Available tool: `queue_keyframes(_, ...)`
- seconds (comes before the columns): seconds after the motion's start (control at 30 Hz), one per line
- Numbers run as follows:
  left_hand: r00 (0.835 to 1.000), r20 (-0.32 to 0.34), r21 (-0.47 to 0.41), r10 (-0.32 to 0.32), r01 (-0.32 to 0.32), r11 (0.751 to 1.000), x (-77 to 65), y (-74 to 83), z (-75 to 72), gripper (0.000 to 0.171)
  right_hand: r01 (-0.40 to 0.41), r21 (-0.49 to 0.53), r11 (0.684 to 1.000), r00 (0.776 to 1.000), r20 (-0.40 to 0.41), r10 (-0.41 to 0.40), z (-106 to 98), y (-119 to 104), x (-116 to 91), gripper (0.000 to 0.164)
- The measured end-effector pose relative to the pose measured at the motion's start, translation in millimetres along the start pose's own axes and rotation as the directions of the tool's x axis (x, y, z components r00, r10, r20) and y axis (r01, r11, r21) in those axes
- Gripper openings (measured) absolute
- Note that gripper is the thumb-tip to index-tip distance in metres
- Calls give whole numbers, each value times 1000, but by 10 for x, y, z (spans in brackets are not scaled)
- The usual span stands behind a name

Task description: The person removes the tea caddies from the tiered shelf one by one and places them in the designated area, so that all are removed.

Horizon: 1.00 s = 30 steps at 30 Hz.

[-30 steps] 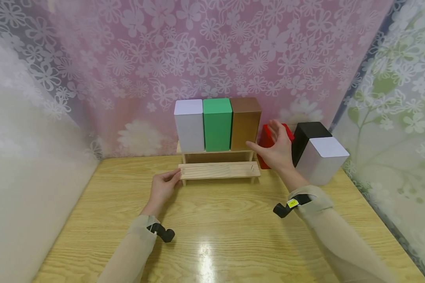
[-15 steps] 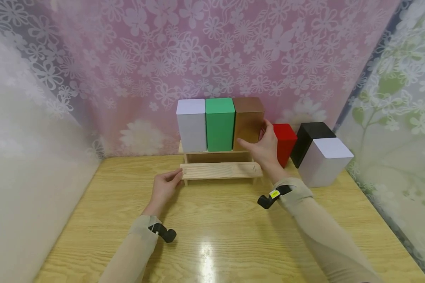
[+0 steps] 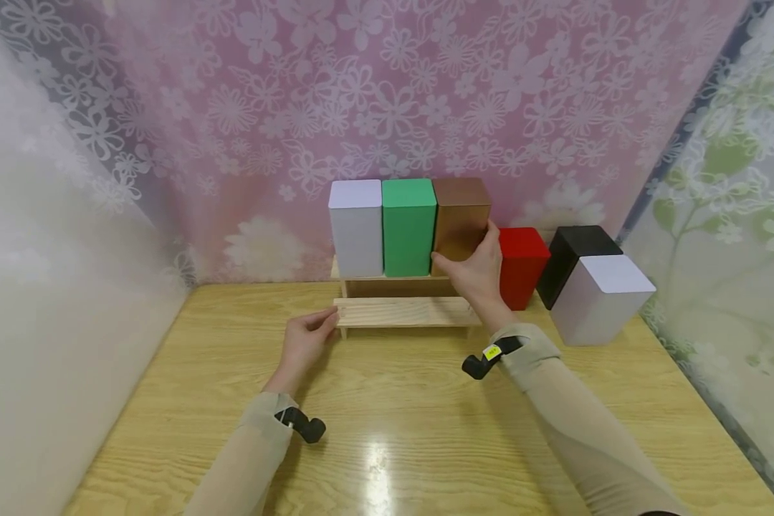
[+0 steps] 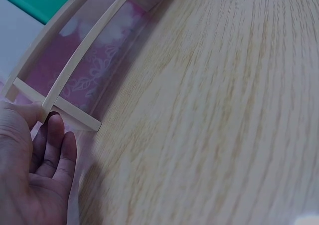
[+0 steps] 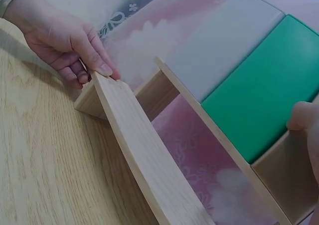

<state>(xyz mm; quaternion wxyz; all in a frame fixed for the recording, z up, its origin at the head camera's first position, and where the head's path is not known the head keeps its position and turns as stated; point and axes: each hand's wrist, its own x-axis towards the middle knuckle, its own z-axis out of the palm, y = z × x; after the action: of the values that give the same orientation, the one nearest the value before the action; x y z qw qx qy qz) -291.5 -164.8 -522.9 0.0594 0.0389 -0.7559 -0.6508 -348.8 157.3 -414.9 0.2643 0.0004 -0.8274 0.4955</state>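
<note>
A small two-tier wooden shelf (image 3: 406, 312) stands against the back curtain. On its upper tier a white box (image 3: 357, 240), a green box (image 3: 409, 236) and a brown box (image 3: 458, 229) stand upright side by side. My left hand (image 3: 306, 340) pinches the left end of the lower board between thumb and fingers, as the left wrist view also shows. My right hand (image 3: 477, 276) holds the brown box, thumb on its front near the green box and fingers at its right side. In the right wrist view the thumb (image 5: 301, 116) lies beside the green box.
Right of the shelf, a red box (image 3: 521, 269), a black box (image 3: 570, 258) and a second white box (image 3: 600, 304) stand on the wooden table (image 3: 387, 401). A pink flowered curtain (image 3: 284, 129) hangs close behind; pale walls flank both sides.
My right hand has moved left from in front of the red box to the brown box and taken hold of it. The left hand keeps its pinch on the lower board.
</note>
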Motion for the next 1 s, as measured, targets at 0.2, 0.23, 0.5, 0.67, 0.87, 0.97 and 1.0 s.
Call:
queue_keyframes(0.2,1000,6,1,9,-9,1000,21,4,33,24,15,-1,1000,999,-49,-15,8,4,-8,109)
queue_keyframes(0.23,1000,7,2,11,-11,1000,24,4,36,24,11,-2,1000,999,-52,-11,5,2,-12,110)
queue_keyframes(0.5,1000,-2,-5,13,-13,1000,8,13,17,24,-7,-1,1000,997,-71,7,-20,-29,-38,110)
queue_keyframes(0.67,1000,0,-5,11,-11,1000,5,10,8,25,8,15,1000,990,-139,-6,-13,-90,-43,104)
queue_keyframes(0.87,1000,2,0,15,-15,1000,5,1,4,25,36,16,999,978,-204,-32,-11,-160,-33,94)
queue_keyframes(0.97,1000,1,4,8,-8,1000,-1,-3,0,25,60,22,998,974,-218,-54,-43,-185,-35,93)
queue_keyframes(1.0,1000,0,10,5,-5,1000,-6,-6,-4,25,69,26,997,973,-223,-62,-58,-196,-36,93)
